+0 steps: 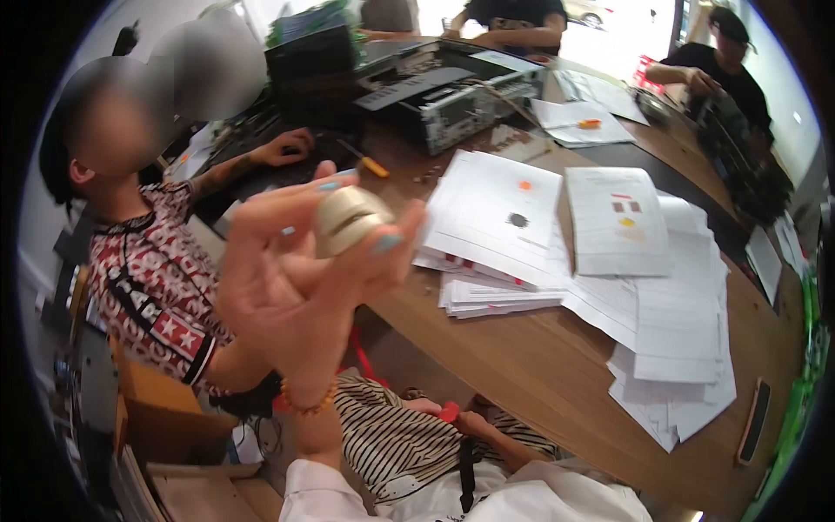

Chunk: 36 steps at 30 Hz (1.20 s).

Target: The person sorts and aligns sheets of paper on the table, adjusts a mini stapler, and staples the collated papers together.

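My left hand (296, 270), raised close to the camera, pinches a small cream-coloured rounded piece with a dark slit (348, 222) between its fingertips. Blue nail polish shows on the fingers and an orange bead bracelet (310, 402) circles the wrist. Low in the view, my right hand (477, 424) reaches from a white sleeve, its fingers closed at a small red thing (450, 411) whose kind is unclear. Another, smaller hand (421, 406) is beside that red thing, over black-and-white striped cloth (391, 435).
Loose printed papers (496, 209) cover much of the wooden table (513, 348). An opened metal computer case (470, 100), an orange-handled screwdriver (374, 165) and a phone (753, 422) lie there too. A person in a patterned shirt (148, 270) sits at left; others work across the table.
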Each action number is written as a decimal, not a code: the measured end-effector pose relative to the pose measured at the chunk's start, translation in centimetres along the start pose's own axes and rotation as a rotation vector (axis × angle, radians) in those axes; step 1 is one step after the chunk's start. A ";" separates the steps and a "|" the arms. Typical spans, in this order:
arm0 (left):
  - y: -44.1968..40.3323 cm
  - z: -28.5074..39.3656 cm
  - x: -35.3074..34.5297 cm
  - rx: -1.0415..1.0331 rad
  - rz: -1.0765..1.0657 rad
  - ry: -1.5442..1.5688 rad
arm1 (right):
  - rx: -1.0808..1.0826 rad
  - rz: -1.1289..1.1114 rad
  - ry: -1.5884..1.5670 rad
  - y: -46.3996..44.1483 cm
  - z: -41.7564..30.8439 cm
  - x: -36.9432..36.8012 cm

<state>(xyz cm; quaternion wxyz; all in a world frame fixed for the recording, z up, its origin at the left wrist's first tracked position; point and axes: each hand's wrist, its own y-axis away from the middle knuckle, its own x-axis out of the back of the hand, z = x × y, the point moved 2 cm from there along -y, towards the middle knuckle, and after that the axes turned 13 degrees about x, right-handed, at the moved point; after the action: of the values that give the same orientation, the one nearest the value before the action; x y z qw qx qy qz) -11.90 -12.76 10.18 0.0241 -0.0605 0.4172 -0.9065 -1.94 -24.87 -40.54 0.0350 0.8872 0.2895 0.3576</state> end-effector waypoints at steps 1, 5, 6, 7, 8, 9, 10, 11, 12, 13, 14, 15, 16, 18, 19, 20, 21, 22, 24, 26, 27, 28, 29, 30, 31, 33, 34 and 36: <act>0.0 -0.2 0.3 0.011 0.015 -0.022 | -0.023 -0.060 0.011 0.2 -0.4 0.4; -0.5 -0.5 0.5 0.025 0.097 0.216 | -0.097 -0.060 -0.027 -0.5 3.6 -4.1; -0.6 -0.8 0.8 0.021 0.128 0.087 | -0.103 -0.072 -0.031 -1.0 4.8 -5.2; -0.7 -1.2 1.2 0.015 0.162 -0.046 | -0.105 -0.087 -0.034 -1.1 5.2 -5.5; -1.1 -1.7 1.8 0.047 0.184 -0.245 | -0.065 -0.054 -0.059 -1.1 5.5 -5.7; -1.7 -2.0 1.5 0.043 0.183 -0.241 | -0.055 -0.040 -0.067 -1.1 5.4 -5.6; -2.4 -2.2 1.2 0.039 0.198 -0.321 | -0.055 -0.038 -0.068 -1.1 5.5 -5.5; -2.7 -2.5 1.0 0.033 0.216 -0.399 | -0.061 -0.042 -0.066 -1.1 5.3 -5.2; -2.1 -3.7 1.0 -0.048 0.315 -0.526 | -0.066 -0.042 -0.062 -1.1 5.1 -4.9; -1.7 -3.3 0.4 -0.051 0.314 -0.519 | -0.070 -0.047 -0.062 -1.0 5.3 -4.9; -1.1 -2.6 -1.0 -0.159 0.294 -0.484 | -0.076 -0.052 -0.060 -1.0 5.4 -4.8; -0.3 -1.8 -2.3 -0.265 0.272 -0.448 | -0.082 -0.058 -0.056 -1.1 5.4 -5.0; 0.6 -1.8 -3.8 -0.246 0.094 -0.428 | -0.096 -0.069 -0.048 -1.3 5.8 -5.4; 1.9 -0.8 -7.6 -0.374 -0.268 -0.560 | -0.108 -0.085 -0.027 -1.2 5.6 -5.7; 2.2 0.2 -10.1 -0.525 -0.450 -0.713 | -0.079 -0.066 -0.019 -1.0 5.4 -5.5; 2.5 0.2 -12.5 -0.562 -0.586 -0.703 | 0.013 -0.009 -0.028 -0.5 4.5 -4.4; 3.0 -0.5 -14.5 -0.596 -0.718 -0.697 | 0.009 -0.010 -0.022 0.3 2.8 -3.0; 3.0 -1.1 -15.9 -0.596 -0.704 -0.701 | 0.002 0.009 0.016 1.3 0.1 -0.7; 3.5 -3.0 -18.0 -0.704 -0.780 -0.836 | 0.069 0.106 0.232 3.2 -2.4 0.9; 4.7 -5.4 -19.4 -0.619 -0.826 -0.757 | 0.239 0.221 0.254 6.7 -6.0 3.8; 5.3 -6.5 -19.7 -0.499 -0.850 -0.631 | 0.280 0.162 0.187 9.2 -9.2 6.6; 6.1 -7.1 -20.4 -0.457 -0.863 -0.615 | 0.324 0.093 0.119 12.0 -12.7 10.2; 6.9 -7.4 -21.2 -0.408 -0.865 -0.611 | 0.355 0.020 -0.098 14.7 -15.5 13.4; 7.8 -7.6 -22.1 -0.385 -0.858 -0.583 | 0.345 -0.084 -0.282 17.5 -17.5 16.0; 8.6 -7.5 -22.9 -0.362 -0.852 -0.555 | 0.461 -0.151 -0.395 19.8 -18.8 18.7; 9.2 -6.5 -24.2 -0.277 -0.969 -0.600 | 0.443 -0.099 -0.593 23.9 -22.5 25.1; 9.1 -6.3 -24.3 -0.270 -0.956 -0.618 | 0.472 -0.131 -0.494 25.4 -23.3 28.4; 9.3 -6.1 -24.8 -0.199 -1.084 -0.656 | 0.332 0.563 -0.684 27.6 -22.0 31.9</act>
<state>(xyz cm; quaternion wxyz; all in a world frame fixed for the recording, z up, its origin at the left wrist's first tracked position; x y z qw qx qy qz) 11.85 -11.87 -2.97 -0.3170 -0.5391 0.3806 -0.6812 15.55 -33.82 2.81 -0.1123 0.9916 0.0629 -0.0108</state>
